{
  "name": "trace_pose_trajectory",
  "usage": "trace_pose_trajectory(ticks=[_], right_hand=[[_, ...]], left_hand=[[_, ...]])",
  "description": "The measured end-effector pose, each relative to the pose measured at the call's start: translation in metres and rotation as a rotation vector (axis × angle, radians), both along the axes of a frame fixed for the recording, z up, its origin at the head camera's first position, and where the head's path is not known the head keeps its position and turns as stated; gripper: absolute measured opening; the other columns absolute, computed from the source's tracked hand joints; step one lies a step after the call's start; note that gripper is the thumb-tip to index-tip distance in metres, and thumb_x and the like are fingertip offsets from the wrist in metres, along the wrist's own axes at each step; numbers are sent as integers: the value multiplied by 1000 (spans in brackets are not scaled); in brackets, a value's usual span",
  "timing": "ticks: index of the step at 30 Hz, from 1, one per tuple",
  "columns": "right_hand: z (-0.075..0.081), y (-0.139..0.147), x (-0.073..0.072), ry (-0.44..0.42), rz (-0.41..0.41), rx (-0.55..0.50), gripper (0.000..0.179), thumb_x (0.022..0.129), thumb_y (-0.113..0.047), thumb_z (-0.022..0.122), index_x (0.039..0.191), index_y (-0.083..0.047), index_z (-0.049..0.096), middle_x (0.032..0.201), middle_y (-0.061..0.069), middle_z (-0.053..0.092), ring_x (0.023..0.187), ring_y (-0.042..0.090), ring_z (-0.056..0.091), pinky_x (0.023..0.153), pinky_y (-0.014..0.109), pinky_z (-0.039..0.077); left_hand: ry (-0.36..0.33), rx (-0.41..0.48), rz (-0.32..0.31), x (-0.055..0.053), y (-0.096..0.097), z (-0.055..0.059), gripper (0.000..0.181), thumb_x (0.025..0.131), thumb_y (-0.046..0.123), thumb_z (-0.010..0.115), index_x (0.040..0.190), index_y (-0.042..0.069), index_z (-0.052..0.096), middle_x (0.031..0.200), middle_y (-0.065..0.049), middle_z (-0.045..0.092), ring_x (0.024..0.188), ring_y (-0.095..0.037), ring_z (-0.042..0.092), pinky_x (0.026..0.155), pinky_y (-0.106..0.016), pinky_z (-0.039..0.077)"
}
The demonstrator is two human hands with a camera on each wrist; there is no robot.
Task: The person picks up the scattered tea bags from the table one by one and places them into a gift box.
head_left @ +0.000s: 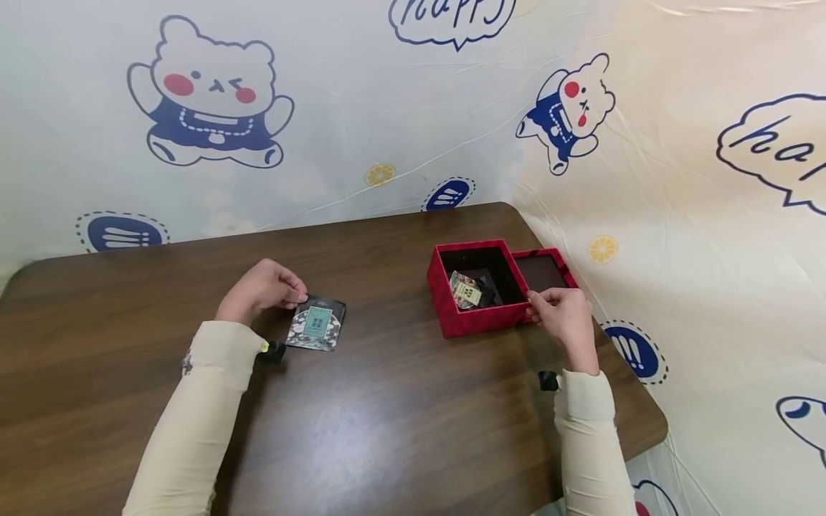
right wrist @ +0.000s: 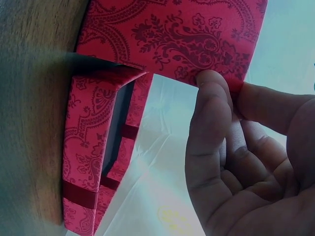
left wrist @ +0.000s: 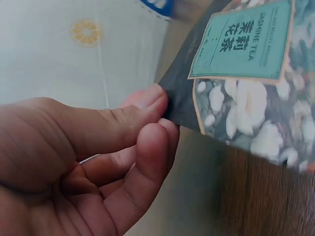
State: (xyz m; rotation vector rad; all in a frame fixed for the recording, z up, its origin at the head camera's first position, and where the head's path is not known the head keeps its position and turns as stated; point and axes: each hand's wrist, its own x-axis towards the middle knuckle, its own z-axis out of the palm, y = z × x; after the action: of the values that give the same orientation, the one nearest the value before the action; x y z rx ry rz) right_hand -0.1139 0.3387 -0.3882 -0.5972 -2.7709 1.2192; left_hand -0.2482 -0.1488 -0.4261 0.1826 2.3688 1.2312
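Observation:
A dark sachet of jasmine tea (head_left: 317, 324) with a teal label is pinched at its upper left corner by my left hand (head_left: 262, 288). In the left wrist view, thumb and fingertips hold the tea sachet (left wrist: 236, 88) by that black corner. A red patterned box (head_left: 479, 320), open at the top, stands to the right. My right hand (head_left: 563, 313) grips the box's near right corner; the right wrist view shows thumb and forefinger on the rim of the box (right wrist: 172, 34). Inside it lies another sachet (head_left: 466, 292) with a pale yellow label, next to something black.
Right of the box lies its red lid (head_left: 544, 266), dark inside up, with ribbon bands seen on the lid (right wrist: 81, 147) in the right wrist view. The brown wooden table (head_left: 361, 430) ends at the right and far edges. A printed wall cloth (head_left: 335, 107) hangs behind.

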Motion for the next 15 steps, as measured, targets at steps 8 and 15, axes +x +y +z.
trace_pose_trajectory(ticks=[8, 15], right_hand=[[-3, 0, 0, 27, 16, 16, 29, 99, -28, 67, 95, -1, 77, 87, 18, 73, 77, 32, 71, 64, 25, 59], [-3, 1, -1, 18, 8, 1, 29, 100, -28, 66, 96, -2, 77, 88, 18, 73, 72, 22, 69, 67, 28, 60]], left_hand=[[-94, 203, 81, 3, 6, 6, 22, 92, 3, 72, 110, -9, 69, 94, -12, 69, 75, -20, 62, 78, -37, 60], [-67, 323, 164, 3, 21, 18, 25, 89, 2, 75, 109, -13, 69, 94, -13, 70, 73, -18, 64, 76, -32, 61]])
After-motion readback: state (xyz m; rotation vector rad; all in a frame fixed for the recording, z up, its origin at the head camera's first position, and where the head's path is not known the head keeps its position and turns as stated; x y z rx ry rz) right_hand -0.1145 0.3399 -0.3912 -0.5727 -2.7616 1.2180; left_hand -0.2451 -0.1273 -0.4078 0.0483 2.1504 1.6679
